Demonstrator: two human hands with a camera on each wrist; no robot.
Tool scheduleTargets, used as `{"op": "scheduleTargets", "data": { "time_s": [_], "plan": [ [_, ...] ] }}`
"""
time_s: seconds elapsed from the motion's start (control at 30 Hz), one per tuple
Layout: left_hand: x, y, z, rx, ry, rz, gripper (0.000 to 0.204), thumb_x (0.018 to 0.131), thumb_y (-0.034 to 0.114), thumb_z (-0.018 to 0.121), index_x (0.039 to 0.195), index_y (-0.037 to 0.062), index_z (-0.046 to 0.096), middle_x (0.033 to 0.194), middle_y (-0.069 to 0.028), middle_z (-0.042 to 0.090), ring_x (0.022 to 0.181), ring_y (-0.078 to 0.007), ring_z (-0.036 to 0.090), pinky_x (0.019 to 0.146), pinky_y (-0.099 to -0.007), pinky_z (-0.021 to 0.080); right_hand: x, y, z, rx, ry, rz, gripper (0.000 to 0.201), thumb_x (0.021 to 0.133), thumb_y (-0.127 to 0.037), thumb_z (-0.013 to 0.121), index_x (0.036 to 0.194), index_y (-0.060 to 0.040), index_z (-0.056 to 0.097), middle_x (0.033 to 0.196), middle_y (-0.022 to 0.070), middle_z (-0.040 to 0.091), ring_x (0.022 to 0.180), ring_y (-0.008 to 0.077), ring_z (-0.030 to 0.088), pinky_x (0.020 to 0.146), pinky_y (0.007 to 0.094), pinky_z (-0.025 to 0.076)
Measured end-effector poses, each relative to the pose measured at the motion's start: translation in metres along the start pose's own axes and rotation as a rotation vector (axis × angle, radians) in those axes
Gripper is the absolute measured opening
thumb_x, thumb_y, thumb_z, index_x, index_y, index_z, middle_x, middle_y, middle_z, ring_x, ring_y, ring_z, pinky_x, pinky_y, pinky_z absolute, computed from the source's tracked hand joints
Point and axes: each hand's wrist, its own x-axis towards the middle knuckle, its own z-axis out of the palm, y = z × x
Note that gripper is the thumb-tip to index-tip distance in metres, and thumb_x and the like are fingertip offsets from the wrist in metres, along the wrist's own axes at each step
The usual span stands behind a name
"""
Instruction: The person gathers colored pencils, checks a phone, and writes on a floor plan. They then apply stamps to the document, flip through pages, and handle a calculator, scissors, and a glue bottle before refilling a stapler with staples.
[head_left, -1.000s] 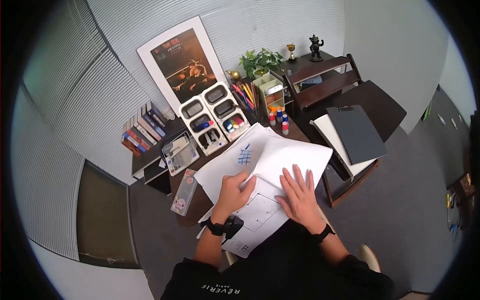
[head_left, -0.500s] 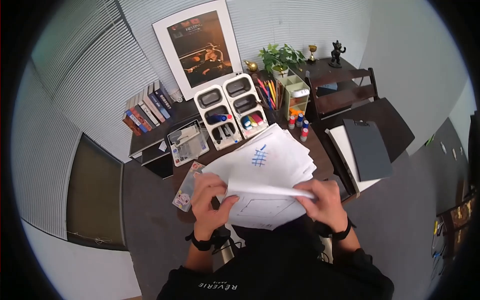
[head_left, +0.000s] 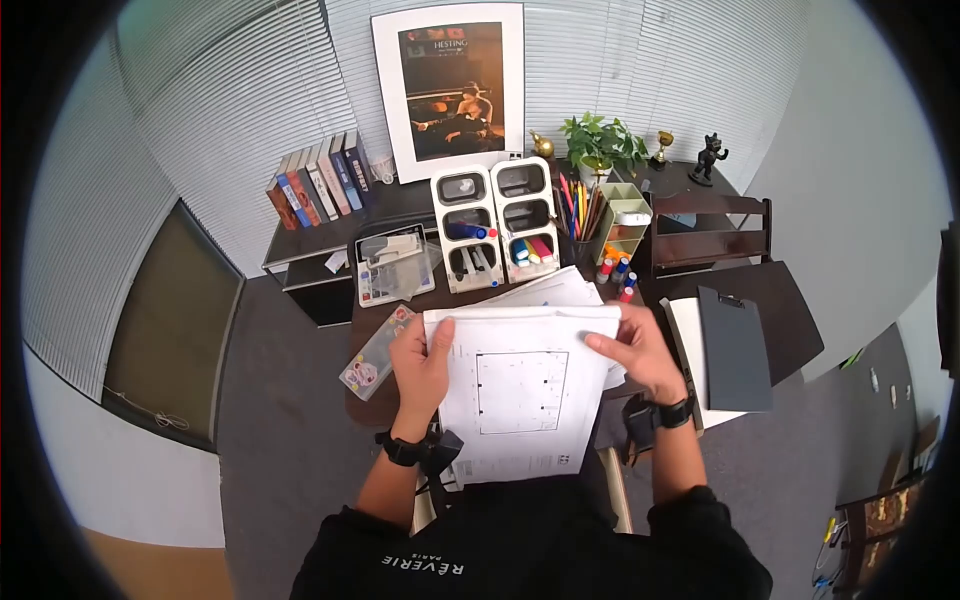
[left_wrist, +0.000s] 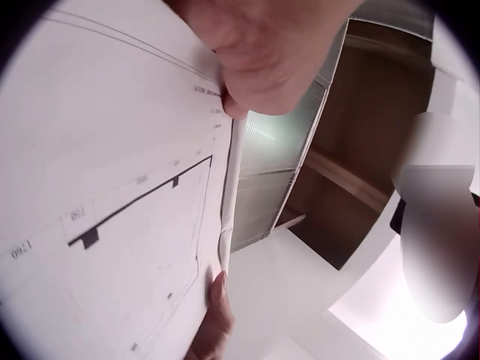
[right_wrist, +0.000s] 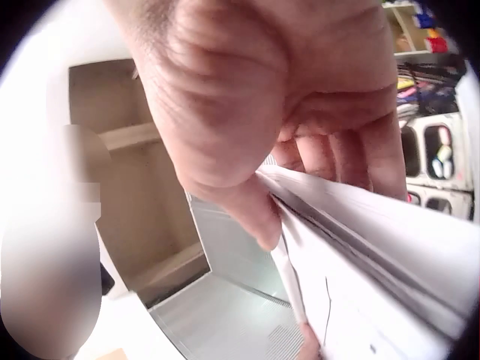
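Observation:
A folded white sheet with a printed rectangular plan (head_left: 520, 400) stands steeply tilted in front of the person's torso, its creased edge on top. My left hand (head_left: 420, 370) grips its upper left corner, thumb on the printed face. At the upper right corner my right hand (head_left: 648, 355) pinches the sheet, thumb in front and fingers behind. In the right wrist view, layered paper (right_wrist: 367, 247) lies between the right thumb (right_wrist: 259, 217) and fingers. Behind the held sheet is a stack of white papers (head_left: 565, 287) on the desk, mostly hidden.
White organizers (head_left: 465, 212) with pens and markers stand at the desk's back. Left of the sheet lie a clear stickered case (head_left: 375, 355) and a tray of small items (head_left: 393, 268). Glue sticks (head_left: 620, 272) stand right, beside a dark clipboard (head_left: 735, 350) on another table.
The sheet lay on the stack under both hands, the right one spread flat on it. Both hands have since lifted it by its top corners, turning its plan toward the person and covering the blue grid drawing.

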Motion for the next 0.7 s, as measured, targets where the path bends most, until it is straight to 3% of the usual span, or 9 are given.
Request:
{"op": "scheduleTargets", "data": {
  "time_s": [0.07,0.13,0.23,0.4,0.43,0.5,0.6,0.67,0.7],
  "plan": [
    [-0.002,-0.013,-0.004,0.098,-0.037,0.016,0.028,0.101,0.023,0.065,0.090,-0.0026,0.064,0.070,0.0054,0.055,0.064,-0.0021,0.042,0.055,-0.0228,0.033,-0.007,0.034,0.006,0.004,0.111,0.003,0.017,0.097,-0.011,0.068,0.101,0.0051,0.072,0.084,0.0009,0.071,0.074,0.0025,0.058,0.066,0.0201,0.046],
    [-0.004,-0.024,-0.003,0.012,-0.103,-0.091,0.027,0.101,0.023,0.063,0.094,-0.0035,0.065,0.074,0.0031,0.059,0.067,-0.0023,0.045,0.059,-0.0214,0.037,-0.009,0.067,0.004,-0.077,0.136,-0.012,0.023,0.100,-0.016,0.065,0.102,0.0057,0.072,0.081,-0.0007,0.070,0.072,0.0016,0.054,0.062,0.0202,0.043],
    [-0.016,-0.051,-0.009,0.050,-0.190,-0.252,0.030,0.103,0.025,0.060,0.100,-0.0042,0.066,0.080,-0.0006,0.065,0.071,-0.0048,0.050,0.065,-0.0227,0.042,-0.010,0.091,0.020,-0.083,0.346,-0.001,0.036,0.104,-0.028,0.058,0.099,0.0053,0.073,0.079,-0.0033,0.067,0.071,0.0016,0.050,0.061,0.0209,0.040],
    [-0.026,-0.063,-0.006,0.172,-0.154,-0.200,0.035,0.105,0.029,0.055,0.106,-0.0044,0.066,0.085,-0.0047,0.068,0.077,-0.0092,0.054,0.071,-0.0273,0.047,-0.018,0.128,0.036,-0.057,0.451,0.005,0.040,0.105,-0.031,0.056,0.099,0.0058,0.071,0.082,-0.0034,0.066,0.073,0.0030,0.050,0.065,0.0224,0.041],
    [-0.027,-0.064,-0.007,0.207,-0.142,-0.194,0.036,0.106,0.030,0.054,0.107,-0.0044,0.066,0.087,-0.0059,0.069,0.078,-0.0103,0.056,0.073,-0.0285,0.048,-0.024,0.124,0.035,-0.023,0.412,0.080,0.039,0.106,-0.030,0.055,0.104,0.0061,0.070,0.085,-0.0015,0.067,0.077,0.0043,0.052,0.068,0.0231,0.043],
    [-0.027,-0.068,-0.008,0.221,-0.126,-0.193,0.036,0.106,0.029,0.054,0.106,-0.0043,0.066,0.086,-0.0052,0.068,0.077,-0.0096,0.055,0.071,-0.0280,0.047,-0.032,0.118,0.039,0.015,0.382,0.150,0.039,0.106,-0.030,0.054,0.108,0.0063,0.069,0.089,0.0004,0.068,0.081,0.0056,0.055,0.072,0.0238,0.045],
    [-0.024,-0.071,-0.011,0.207,-0.158,-0.233,0.034,0.106,0.027,0.054,0.102,-0.0037,0.066,0.083,-0.0039,0.068,0.075,-0.0078,0.054,0.068,-0.0266,0.046,-0.047,0.121,0.053,0.066,0.388,0.072,0.038,0.106,-0.027,0.051,0.118,0.0064,0.065,0.100,0.0056,0.070,0.093,0.0088,0.059,0.082,0.0259,0.047],
    [-0.028,-0.078,-0.014,0.181,-0.213,-0.277,0.033,0.106,0.026,0.054,0.099,-0.0033,0.066,0.082,-0.0033,0.068,0.074,-0.0066,0.054,0.066,-0.0257,0.045,-0.054,0.135,0.053,-0.103,0.464,0.055,0.038,0.107,-0.026,0.050,0.123,0.0060,0.063,0.107,0.0093,0.070,0.102,0.0113,0.059,0.089,0.0279,0.047],
    [-0.032,-0.081,-0.015,0.146,-0.287,-0.339,0.029,0.105,0.025,0.056,0.100,-0.0029,0.065,0.080,-0.0026,0.068,0.072,-0.0055,0.053,0.062,-0.0249,0.043,-0.052,0.143,0.052,-0.174,0.567,-0.028,0.038,0.107,-0.026,0.050,0.121,0.0069,0.063,0.106,0.0083,0.070,0.098,0.0108,0.059,0.086,0.0273,0.047]
  ]
}}
